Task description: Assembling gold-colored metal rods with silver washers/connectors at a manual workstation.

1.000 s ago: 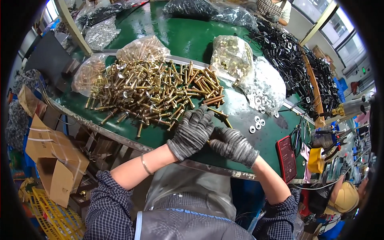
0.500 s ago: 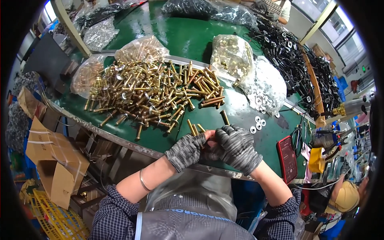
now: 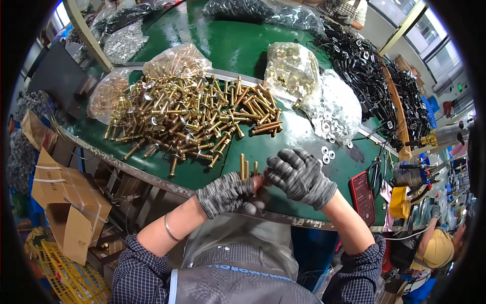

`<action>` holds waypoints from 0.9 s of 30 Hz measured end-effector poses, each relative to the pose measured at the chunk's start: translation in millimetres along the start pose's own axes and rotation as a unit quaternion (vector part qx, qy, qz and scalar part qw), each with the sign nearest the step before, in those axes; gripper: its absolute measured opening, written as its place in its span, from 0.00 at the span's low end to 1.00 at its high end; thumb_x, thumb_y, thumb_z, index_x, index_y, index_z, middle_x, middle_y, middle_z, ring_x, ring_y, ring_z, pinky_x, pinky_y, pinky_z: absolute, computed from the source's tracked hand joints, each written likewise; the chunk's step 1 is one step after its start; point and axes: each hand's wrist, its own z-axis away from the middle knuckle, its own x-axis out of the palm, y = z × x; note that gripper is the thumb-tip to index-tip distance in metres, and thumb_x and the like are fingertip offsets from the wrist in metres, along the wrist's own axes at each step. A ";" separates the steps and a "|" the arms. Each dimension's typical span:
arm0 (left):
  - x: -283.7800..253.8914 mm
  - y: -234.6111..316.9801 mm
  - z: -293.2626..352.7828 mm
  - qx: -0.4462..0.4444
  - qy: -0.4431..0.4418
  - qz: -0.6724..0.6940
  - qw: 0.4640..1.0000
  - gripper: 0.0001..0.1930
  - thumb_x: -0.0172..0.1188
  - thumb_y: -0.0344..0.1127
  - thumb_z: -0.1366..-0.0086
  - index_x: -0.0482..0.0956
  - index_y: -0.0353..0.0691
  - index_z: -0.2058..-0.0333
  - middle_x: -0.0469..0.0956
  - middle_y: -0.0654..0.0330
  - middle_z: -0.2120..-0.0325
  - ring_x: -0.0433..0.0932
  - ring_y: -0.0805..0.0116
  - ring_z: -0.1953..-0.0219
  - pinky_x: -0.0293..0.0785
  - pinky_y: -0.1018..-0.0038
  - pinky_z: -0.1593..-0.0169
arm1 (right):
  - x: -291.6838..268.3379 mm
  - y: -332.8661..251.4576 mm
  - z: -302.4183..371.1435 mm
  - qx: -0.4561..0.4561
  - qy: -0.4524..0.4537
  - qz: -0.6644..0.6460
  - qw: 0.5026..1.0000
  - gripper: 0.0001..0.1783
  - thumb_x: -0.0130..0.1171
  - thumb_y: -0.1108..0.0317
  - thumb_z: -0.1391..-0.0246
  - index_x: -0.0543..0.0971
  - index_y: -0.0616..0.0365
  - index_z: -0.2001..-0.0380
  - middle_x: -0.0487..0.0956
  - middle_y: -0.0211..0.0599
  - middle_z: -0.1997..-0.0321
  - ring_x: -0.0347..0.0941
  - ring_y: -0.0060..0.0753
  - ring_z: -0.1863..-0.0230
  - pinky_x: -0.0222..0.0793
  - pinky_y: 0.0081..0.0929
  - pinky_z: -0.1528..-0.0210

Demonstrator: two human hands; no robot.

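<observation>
My left hand [image 3: 226,194], in a grey knit glove with bare fingertips, is closed around several brass-coloured bolts [image 3: 244,169] whose shanks point up and away from me. Close by on its right, my right hand [image 3: 299,178] wears the same kind of glove. Its fingers are curled in, and its fingertips are close to the left thumb; what they hold, if anything, is hidden. Beyond both hands a heap of long brass-coloured bolts [image 3: 174,109], many with washers on them, covers the green table [image 3: 223,43]. A few loose washers [image 3: 328,154] lie just beyond my right hand.
Clear bags of brass-coloured hardware [image 3: 292,71] and washers [image 3: 340,104] stand at the back right. A red-cased phone [image 3: 362,199], scissors [image 3: 375,176] and a yellow tape roll [image 3: 401,202] are on the right. Black cabled parts [image 3: 354,66] lie behind. A cardboard box [image 3: 71,202] is at left.
My left hand has moved slightly left, and its bolts stand more upright. My right hand has lifted and turned; the bolt that stuck up beyond it is no longer visible.
</observation>
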 end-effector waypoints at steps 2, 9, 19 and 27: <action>-4.7 -1.7 0.1 -0.068 -0.055 0.036 0.996 0.14 0.54 0.39 0.43 0.68 0.38 0.62 0.71 0.63 0.74 0.70 0.79 0.77 0.70 0.82 0.72 | 8.5 8.3 -9.9 -0.006 0.035 -0.012 0.999 0.18 0.52 0.62 0.57 0.71 0.53 0.60 0.71 0.37 0.60 0.66 0.41 0.57 0.63 0.36 0.57; -16.6 -12.3 -9.9 0.034 -0.038 0.114 0.992 0.15 0.54 0.38 0.43 0.65 0.38 0.60 0.71 0.61 0.71 0.71 0.76 0.74 0.70 0.82 0.74 | 42.7 39.5 -37.0 0.201 -0.087 0.080 0.972 0.18 0.50 0.62 0.55 0.69 0.54 0.58 0.71 0.39 0.59 0.66 0.42 0.57 0.64 0.36 0.59; -14.6 -9.6 -18.2 -0.041 -0.083 0.138 0.986 0.17 0.54 0.39 0.44 0.65 0.36 0.59 0.71 0.58 0.69 0.71 0.73 0.71 0.71 0.80 0.72 | -5.9 -5.1 14.5 0.223 0.032 -0.259 0.939 0.10 0.49 0.66 0.53 0.71 0.58 0.67 0.72 0.46 0.71 0.70 0.44 0.69 0.65 0.36 0.68; 1.9 -11.4 -10.8 -0.023 -0.111 -0.017 0.993 0.18 0.56 0.45 0.46 0.71 0.35 0.64 0.73 0.60 0.73 0.70 0.75 0.71 0.70 0.83 0.71 | -37.8 2.8 14.0 0.144 -0.174 -0.408 0.885 0.08 0.50 0.67 0.53 0.72 0.61 0.72 0.72 0.46 0.77 0.69 0.49 0.72 0.65 0.36 0.71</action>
